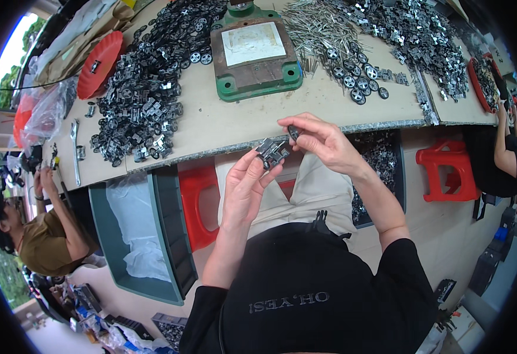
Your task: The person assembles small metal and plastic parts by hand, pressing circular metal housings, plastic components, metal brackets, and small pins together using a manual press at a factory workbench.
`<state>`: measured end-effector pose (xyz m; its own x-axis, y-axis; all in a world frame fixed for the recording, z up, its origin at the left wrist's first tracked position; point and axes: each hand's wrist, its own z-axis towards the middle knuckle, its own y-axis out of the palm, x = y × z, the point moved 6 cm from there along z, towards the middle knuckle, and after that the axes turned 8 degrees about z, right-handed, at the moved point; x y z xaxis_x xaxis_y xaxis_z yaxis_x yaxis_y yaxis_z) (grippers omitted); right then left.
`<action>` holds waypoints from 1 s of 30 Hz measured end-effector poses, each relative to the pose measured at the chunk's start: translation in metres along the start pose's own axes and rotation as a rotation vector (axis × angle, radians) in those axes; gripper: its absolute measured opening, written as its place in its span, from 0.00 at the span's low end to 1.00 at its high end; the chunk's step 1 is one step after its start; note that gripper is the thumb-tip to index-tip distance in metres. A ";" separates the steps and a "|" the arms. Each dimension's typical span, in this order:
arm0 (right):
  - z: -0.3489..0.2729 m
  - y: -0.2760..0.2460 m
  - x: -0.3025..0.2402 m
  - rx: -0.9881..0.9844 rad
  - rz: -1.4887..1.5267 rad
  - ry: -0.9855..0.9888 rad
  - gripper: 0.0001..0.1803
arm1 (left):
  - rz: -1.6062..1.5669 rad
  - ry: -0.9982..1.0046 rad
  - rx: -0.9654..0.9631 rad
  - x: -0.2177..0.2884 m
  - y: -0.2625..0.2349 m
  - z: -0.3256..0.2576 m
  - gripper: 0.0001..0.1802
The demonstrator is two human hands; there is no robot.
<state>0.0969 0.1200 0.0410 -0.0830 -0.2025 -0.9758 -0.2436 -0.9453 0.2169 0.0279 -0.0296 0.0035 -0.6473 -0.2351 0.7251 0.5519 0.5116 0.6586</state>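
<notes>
Just in front of the table edge, my left hand (pixel 245 182) is closed on a small wheeled chassis (pixel 272 152) of dark and silvery parts, pinched between thumb and fingers. Close beside it, my right hand (pixel 324 143) pinches a small black wheel (pixel 294 132), seen nearly edge-on. The two parts are near each other, and I cannot tell whether they touch. Ahead on the table stands a green metal base (pixel 258 89) with a white sheet on it. Loose wheels (pixel 359 76) lie to its right, beside a heap of thin metal rods (pixel 314 29).
Heaps of chassis parts (pixel 146 97) and wheels cover the table's left; more parts (pixel 423 41) pile up at right. A red dish (pixel 100 65) and a wrench (pixel 75 152) lie at far left. Below are a green-grey bin (pixel 181 265) and a red stool (pixel 447 168). A co-worker (pixel 51 236) sits left.
</notes>
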 end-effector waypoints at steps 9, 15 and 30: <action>0.001 0.010 -0.001 -0.114 0.028 0.001 0.19 | 0.097 0.018 0.045 0.001 -0.004 -0.001 0.18; 0.002 0.009 -0.002 -0.145 -0.026 -0.013 0.19 | 0.122 0.017 0.053 0.001 -0.006 -0.002 0.18; 0.002 0.012 0.014 0.096 -0.172 -0.166 0.13 | 0.076 0.129 0.080 -0.006 -0.006 0.002 0.17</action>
<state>0.0909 0.1068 0.0302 -0.1883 0.0111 -0.9821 -0.3580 -0.9319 0.0581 0.0272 -0.0292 -0.0053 -0.5298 -0.2948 0.7952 0.5496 0.5947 0.5867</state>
